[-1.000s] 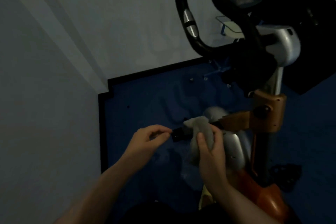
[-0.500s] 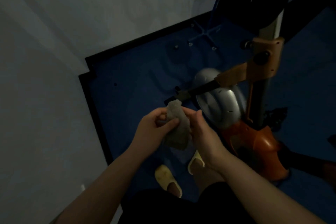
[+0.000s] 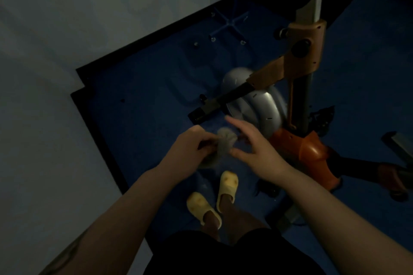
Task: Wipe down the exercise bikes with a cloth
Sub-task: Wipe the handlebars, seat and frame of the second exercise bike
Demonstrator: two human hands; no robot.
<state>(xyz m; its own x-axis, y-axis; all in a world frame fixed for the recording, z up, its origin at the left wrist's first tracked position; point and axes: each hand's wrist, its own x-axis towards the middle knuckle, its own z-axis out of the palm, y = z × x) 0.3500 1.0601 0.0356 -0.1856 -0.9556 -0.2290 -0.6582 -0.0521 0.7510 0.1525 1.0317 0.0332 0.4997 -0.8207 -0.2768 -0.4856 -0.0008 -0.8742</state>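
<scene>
The cloth [image 3: 224, 146] is a small grey, fuzzy wad, bunched into a rough ball with a darker tail hanging below it. It sits between the two hands, above the blue floor [image 3: 145, 107], in dim light. The left hand [image 3: 192, 152] grips it: its fingers [image 3: 206, 142] curl round the wad's left side and pinch it. The right hand [image 3: 257, 147] is just beside the cloth on the other side, its fingers [image 3: 234, 121] spread and fairly straight, the thumb reaching toward the wad; whether it touches is hard to tell.

Beyond the fingers stands the bike [image 3: 297, 69]. A black bar [image 3: 221, 104] juts from a tan housing toward the hands, its end just past the right fingertips. Behind the bar lies a silver wheel cover [image 3: 261, 107], and to the right of the right hand an orange body [image 3: 308, 149] meets the grey post. A black pedal [image 3: 321, 118] shows farther right.

Below the hands, two feet in yellow slippers [image 3: 228, 185] stand on the floor. A pale wall [image 3: 67, 29] with black skirting runs left of the left hand.
</scene>
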